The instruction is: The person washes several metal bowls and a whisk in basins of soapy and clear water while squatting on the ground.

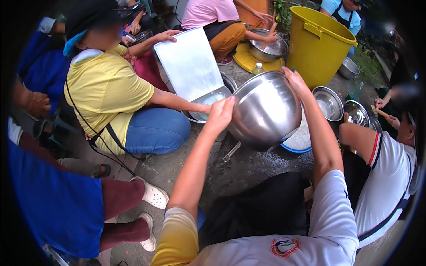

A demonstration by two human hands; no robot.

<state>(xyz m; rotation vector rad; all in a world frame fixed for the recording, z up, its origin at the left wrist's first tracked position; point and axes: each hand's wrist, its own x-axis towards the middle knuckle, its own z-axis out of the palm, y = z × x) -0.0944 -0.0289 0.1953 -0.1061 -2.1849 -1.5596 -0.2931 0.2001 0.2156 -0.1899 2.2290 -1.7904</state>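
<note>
My left hand (220,112) grips the near left rim of a large stainless steel bowl (266,108). On the far right of the same rim is my right hand (294,79). The bowl is raised and tilted, its shiny outer side and base facing me, so its inside is hidden. Partly behind it, a blue-rimmed basin (299,138) on the ground holds a whitish liquid. A clear tube-like handle (232,152) sticks out below the bowl; what it belongs to cannot be made out.
At left, a person in yellow holds a white rectangular panel (189,63) over a metal basin (229,81). A yellow bin (318,46) stands beyond my right hand. Metal bowls (327,103) sit at right. Co-workers crouch close on both sides; white clogs (153,194) are at left.
</note>
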